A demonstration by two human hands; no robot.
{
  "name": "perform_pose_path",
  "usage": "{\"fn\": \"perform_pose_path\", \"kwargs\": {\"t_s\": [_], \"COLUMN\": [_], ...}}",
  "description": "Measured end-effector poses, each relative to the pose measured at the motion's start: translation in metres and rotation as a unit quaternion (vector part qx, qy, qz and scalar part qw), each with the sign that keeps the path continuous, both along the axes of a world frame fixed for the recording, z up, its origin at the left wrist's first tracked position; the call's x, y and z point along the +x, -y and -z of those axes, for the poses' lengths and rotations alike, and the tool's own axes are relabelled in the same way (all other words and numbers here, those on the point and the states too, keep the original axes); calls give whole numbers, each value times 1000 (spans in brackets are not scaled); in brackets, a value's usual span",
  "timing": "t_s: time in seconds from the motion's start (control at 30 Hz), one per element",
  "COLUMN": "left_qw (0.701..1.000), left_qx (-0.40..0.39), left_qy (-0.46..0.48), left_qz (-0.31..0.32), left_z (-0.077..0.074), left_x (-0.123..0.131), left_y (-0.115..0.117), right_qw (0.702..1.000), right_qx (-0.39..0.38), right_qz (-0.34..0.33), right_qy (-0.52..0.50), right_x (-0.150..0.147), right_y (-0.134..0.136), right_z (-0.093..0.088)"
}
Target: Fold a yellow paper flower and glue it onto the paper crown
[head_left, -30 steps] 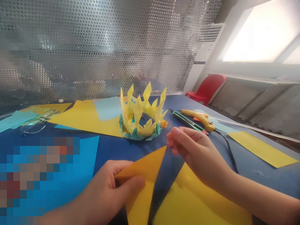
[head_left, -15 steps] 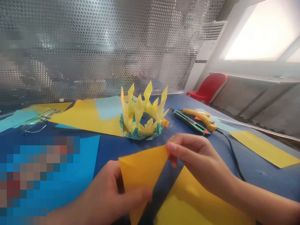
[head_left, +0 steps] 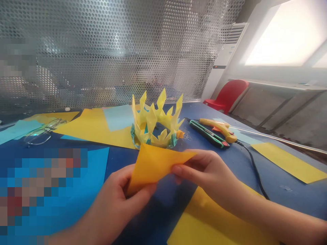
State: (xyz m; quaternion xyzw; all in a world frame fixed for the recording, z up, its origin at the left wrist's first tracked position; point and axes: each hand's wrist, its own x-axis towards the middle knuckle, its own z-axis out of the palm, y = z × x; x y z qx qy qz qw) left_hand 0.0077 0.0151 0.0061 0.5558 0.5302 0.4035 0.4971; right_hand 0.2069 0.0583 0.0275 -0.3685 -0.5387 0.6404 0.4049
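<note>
Between my hands is a folded piece of orange-yellow paper (head_left: pixel 155 163), lifted above the blue table. My left hand (head_left: pixel 122 197) grips its lower left edge, thumb in front and fingers behind. At the right edge, my right hand (head_left: pixel 204 168) pinches it between thumb and fingers; a pointed corner sticks out over those fingers. Just behind the paper stands a yellow paper crown (head_left: pixel 158 126) with tall points and a teal base, its front rim partly covered by the paper. Under my right forearm lies a larger yellow sheet (head_left: pixel 204 217).
A green utility knife (head_left: pixel 206 132) and a yellow glue gun (head_left: pixel 217 127) with a black cord lie right of the crown. Eyeglasses (head_left: pixel 38 136), yellow paper (head_left: pixel 94 127) and a blue sheet (head_left: pixel 99 177) are on the left. A perforated metal panel (head_left: pixel 114 54) borders the table's back.
The orange-yellow paper has been turned and raised, so its top corner now overlaps the crown's front. Both hands have shifted with it, my right hand slightly left along its edge.
</note>
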Motion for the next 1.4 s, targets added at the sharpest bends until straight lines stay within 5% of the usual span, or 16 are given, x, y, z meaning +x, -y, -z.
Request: {"fn": "perform_pose_path", "kwargs": {"t_s": [0.27,0.5,0.77,1.1,1.4], "left_qw": [986,974,933,958,935], "left_qx": [58,224,349,286,353], "left_qy": [31,30,-52,26,45], "left_qz": [-154,-26,76,16,6], "left_z": [-7,4,6,12,15], "left_x": [4,-11,-23,-11,-11], "left_y": [5,12,10,20,15], "right_qw": [1000,986,923,928,917], "right_qx": [4,157,382,368,393], "right_qz": [-2,-16,-32,-54,-54], "right_qy": [12,45,37,37,33], "right_x": [2,5,9,11,13], "right_y": [1,4,11,11,19], "right_z": [4,6,6,8,16]}}
